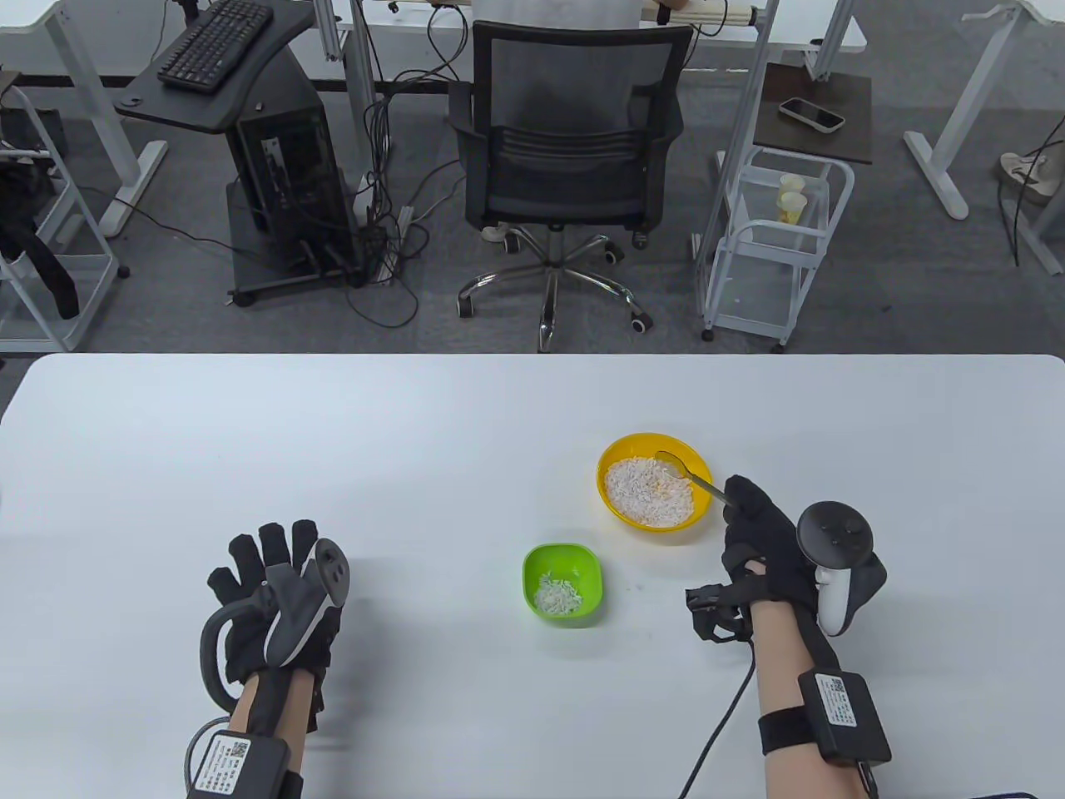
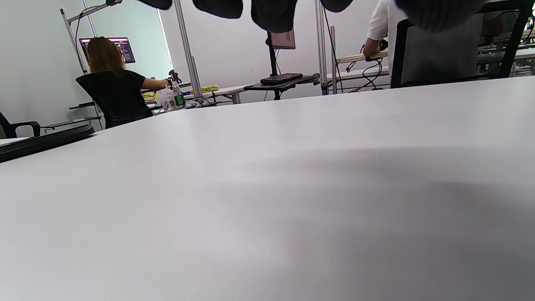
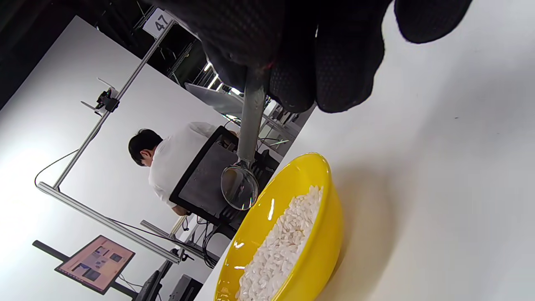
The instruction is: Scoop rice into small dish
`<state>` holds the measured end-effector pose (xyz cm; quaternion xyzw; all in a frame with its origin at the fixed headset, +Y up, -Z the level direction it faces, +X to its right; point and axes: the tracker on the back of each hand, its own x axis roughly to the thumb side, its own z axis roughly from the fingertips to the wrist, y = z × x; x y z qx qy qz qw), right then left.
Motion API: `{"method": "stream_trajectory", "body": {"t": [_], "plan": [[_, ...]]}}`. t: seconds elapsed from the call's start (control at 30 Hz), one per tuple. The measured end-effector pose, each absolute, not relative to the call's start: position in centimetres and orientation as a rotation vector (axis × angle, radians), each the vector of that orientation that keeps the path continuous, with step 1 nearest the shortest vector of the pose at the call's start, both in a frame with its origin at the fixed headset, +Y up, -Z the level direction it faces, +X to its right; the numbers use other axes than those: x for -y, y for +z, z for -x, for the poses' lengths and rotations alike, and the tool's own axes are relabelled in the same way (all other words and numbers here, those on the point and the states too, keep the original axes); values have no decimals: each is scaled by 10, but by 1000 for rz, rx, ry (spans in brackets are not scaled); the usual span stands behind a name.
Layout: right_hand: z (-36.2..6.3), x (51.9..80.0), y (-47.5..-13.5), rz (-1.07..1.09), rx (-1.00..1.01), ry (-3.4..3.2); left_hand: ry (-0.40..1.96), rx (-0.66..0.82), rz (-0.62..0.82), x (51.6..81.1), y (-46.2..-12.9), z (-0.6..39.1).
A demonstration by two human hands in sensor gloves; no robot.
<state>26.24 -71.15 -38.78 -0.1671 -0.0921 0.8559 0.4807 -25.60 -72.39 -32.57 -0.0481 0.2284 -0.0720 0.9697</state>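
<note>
A yellow bowl holds a heap of white rice. A small green dish to its front left holds a little rice. My right hand grips the handle of a metal spoon, whose empty bowl hangs over the far side of the yellow bowl, above the rice. The right wrist view shows the spoon empty above the yellow bowl. My left hand lies flat on the table at the left, fingers spread, holding nothing.
The white table carries only the two bowls. Beyond its far edge stand an office chair, a computer stand and a white wire cart.
</note>
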Motion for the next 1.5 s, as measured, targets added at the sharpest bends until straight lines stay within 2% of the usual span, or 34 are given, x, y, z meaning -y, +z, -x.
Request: {"method": "stream_trajectory", "body": {"t": [0.53, 0.83, 0.97, 1.23, 1.5], "plan": [[-242, 726, -392, 403, 151, 2295, -146, -462, 116, 724, -325, 255], [-240, 738, -394, 372, 55, 2113, -146, -458, 120, 724, -326, 255], [-238, 749, -393, 421, -20, 1954, -148, -457, 124, 725, -326, 254], [-248, 756, -387, 569, 45, 1800, -146, -458, 126, 725, -326, 254], [-251, 754, -386, 576, 50, 1741, -137, -458, 125, 725, -326, 254]]}}
